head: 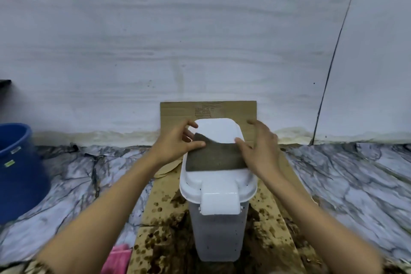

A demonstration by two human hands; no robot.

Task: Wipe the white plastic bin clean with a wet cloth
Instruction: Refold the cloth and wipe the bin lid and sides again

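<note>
Two bare hands worked at the lid of a white plastic bin (219,227) that stood upright on stained brown cardboard (164,236) laid over a marbled floor (347,184). Nearest the camera, well below the fingers, a pink cloth (117,259) lay at the cardboard's left edge. Above it, the bin's closed front latch (220,203) faced the viewer. A dark grey cloth (216,155) was spread flat across the middle of the lid (216,129), between the two hands. The left hand (175,142) pinched the cloth's far left corner, thumb and fingers closed on it. The right hand (260,149) pressed on the cloth's right edge, fingers spread apart, the thumb tip resting on the lid. Far to the left of the fingers stood a blue bucket (17,169). Beyond the fingertips, the cardboard leaned up against a white wall (200,40).
</note>
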